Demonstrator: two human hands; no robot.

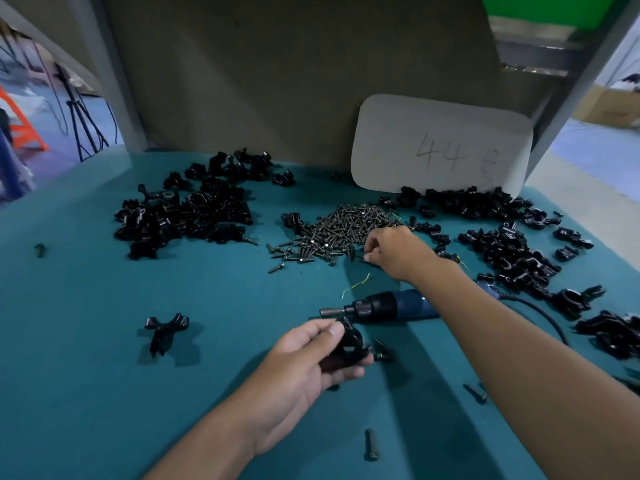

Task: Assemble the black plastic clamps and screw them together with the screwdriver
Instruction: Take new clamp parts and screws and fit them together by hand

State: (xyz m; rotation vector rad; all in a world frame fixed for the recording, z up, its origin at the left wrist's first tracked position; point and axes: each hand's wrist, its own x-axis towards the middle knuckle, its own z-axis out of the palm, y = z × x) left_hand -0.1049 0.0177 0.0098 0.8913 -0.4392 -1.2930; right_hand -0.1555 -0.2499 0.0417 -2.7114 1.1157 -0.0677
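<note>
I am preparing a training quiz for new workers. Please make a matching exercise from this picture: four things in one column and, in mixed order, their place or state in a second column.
Things:
1. electric screwdriver
2. clamp
3. pile of screws
4. white card

Places or states:
A. leaning against the back wall
B. gripped in the left hand
C. lying on the table under the right forearm
D. touched by the right hand

Pairs: 1-C, 2-B, 3-D, 4-A
</note>
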